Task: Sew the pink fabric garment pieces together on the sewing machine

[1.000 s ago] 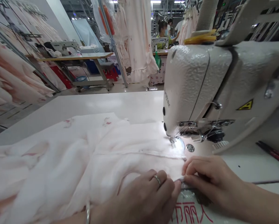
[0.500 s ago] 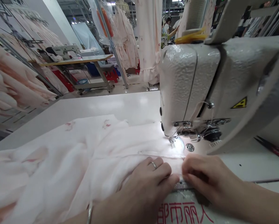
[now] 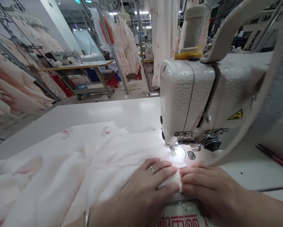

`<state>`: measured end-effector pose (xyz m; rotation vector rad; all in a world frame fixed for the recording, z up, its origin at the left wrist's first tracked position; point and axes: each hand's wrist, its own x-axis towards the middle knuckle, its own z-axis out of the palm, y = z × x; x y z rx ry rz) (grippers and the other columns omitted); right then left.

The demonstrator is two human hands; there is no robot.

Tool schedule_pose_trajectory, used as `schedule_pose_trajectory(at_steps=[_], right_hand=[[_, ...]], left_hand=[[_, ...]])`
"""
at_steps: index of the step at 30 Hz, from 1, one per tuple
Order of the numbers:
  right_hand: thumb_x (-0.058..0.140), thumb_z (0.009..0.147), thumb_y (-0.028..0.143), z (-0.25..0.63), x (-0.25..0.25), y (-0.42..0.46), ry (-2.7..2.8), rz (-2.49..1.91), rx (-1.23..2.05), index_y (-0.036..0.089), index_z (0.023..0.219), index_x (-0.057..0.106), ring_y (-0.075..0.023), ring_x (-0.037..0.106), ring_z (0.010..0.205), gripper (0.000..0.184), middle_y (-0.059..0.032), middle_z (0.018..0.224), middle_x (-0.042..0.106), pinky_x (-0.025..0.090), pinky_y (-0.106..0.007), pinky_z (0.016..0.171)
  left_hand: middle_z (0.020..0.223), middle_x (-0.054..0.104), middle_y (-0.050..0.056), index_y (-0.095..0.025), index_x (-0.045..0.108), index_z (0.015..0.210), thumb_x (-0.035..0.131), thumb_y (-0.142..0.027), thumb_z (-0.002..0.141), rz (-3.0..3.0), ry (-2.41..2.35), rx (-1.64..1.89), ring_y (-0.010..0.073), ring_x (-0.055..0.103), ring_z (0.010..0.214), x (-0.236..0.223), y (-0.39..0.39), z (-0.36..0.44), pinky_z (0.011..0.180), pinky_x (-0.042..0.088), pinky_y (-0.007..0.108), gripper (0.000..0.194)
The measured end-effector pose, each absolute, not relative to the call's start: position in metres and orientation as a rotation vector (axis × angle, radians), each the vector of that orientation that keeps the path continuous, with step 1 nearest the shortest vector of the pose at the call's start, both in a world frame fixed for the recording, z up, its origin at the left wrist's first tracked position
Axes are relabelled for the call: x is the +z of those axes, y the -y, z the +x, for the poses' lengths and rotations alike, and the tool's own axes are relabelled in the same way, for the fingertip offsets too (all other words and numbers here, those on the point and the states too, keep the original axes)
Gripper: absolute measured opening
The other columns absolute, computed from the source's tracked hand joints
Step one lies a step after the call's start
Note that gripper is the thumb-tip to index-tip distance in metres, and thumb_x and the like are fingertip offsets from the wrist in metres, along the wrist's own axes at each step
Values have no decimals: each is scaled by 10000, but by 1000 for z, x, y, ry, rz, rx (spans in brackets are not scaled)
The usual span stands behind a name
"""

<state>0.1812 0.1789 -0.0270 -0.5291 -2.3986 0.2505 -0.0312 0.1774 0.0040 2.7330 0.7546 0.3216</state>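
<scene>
Pale pink, soft fabric (image 3: pixel 61 170) with small red-pink prints lies in the head view across the white table (image 3: pixel 122 108), its long axis running from the lower left towards the sewing machine (image 3: pixel 181 94) at right. Its right end lies by the brightly lit presser foot (image 3: pixel 172 148); folds ripple through the left part, while the stretch nearer the foot is flatter. The left hand (image 3: pixel 148 186), wearing a ring (image 3: pixel 152 169) and a bracelet (image 3: pixel 87 217), rests palm down on the cloth, fingers pointing right and thumb set apart from them. The right hand (image 3: pixel 210 186) comes in from the right, fingers close together, tips at the fabric's right edge and just beside the left fingertips; whether its thumb pinches the cloth cannot be told. Red lettering (image 3: pixel 184 221) shows below the hands, and a dark-and-red tool (image 3: pixel 275 157) lies at far right.
</scene>
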Motion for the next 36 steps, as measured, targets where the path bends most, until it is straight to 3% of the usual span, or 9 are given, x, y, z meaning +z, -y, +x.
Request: schedule_pose_trajectory(at_steps=[6,12,18,21,25,36], right_hand=[[340,814,28,179,-20,-189,2419,-548,313,128,961,587,-163,584,792,304,-49,712,603,447,-314,805],[418,754,9,187,-33,-198,2407,-674,160,179,992,573,-205,573,911,331,-73,952,635,483,-354,786],[451,783,114,195,-71,-212,2359,-735,144,224,1066,579,-234,565,950,330,-75,1018,621,465,-413,823],[462,765,97,195,-75,-218,2359,-797,152,220,1058,588,-227,563,960,343,-70,1033,618,459,-391,835],[446,773,82,191,-71,-223,2377,-893,252,220,977,612,-198,578,912,297,-49,983,632,476,-325,792],[428,818,101,186,-57,-237,2448,-927,407,179,810,609,-148,574,720,197,-22,764,631,470,-278,695]], left_hand=[[1137,535,34,-185,506,1050,395,-86,778,2745,-754,385,156,454,1055,-1,-188,-35,944,325,308,310],[1130,546,32,-200,505,1033,387,-69,797,2809,-785,461,151,429,1119,-5,-201,-36,967,309,317,295],[1120,560,12,-234,494,1096,411,-89,795,2806,-798,529,143,463,1079,-11,-213,-37,922,338,306,343],[1093,574,0,-235,523,1051,421,-116,800,2837,-836,535,144,493,1016,-13,-218,-37,905,334,307,295],[1013,590,-5,-215,536,993,415,-95,793,2876,-843,616,133,513,930,-12,-222,-35,873,334,287,263],[811,563,23,-154,565,943,387,-49,788,2845,-980,487,154,496,793,-7,-223,-29,821,346,327,258]])
